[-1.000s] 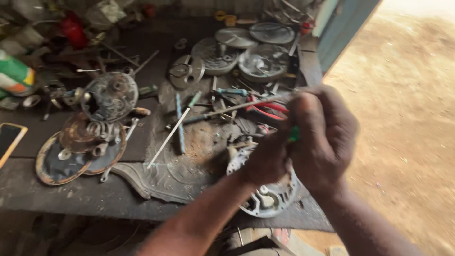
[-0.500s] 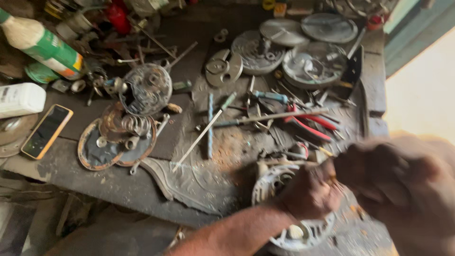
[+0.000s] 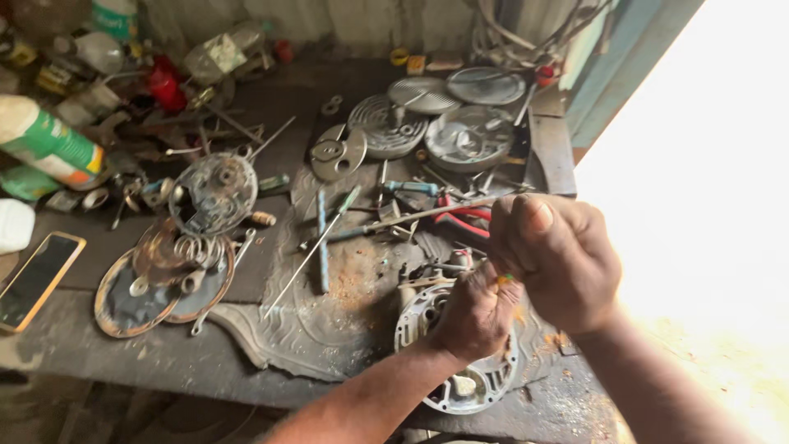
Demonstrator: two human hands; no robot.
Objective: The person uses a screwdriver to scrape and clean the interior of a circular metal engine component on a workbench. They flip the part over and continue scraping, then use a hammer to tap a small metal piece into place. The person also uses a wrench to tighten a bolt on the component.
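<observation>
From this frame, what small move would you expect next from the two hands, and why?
Probably a downward press or turn of the tool into the housing. The right hand is fisted around a small green-tipped handle, likely a screwdriver, while the left hand rests on the round metal motor housing at the edge of the workbench. The tool's tip is hidden, so this is a guess.

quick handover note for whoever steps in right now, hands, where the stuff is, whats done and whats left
Left hand: closed, down on the round metal housing at the bench's near edge.
Right hand: fisted just above it, gripping a small tool with a green-orange tip; its working end is hidden.
Nearby: long rod, red-handled pliers, spring on rusty plates, phone far left.
Done: housing sits apart from the other parts.
Left: whatever the tool is working on the housing; progress cannot be seen.
</observation>
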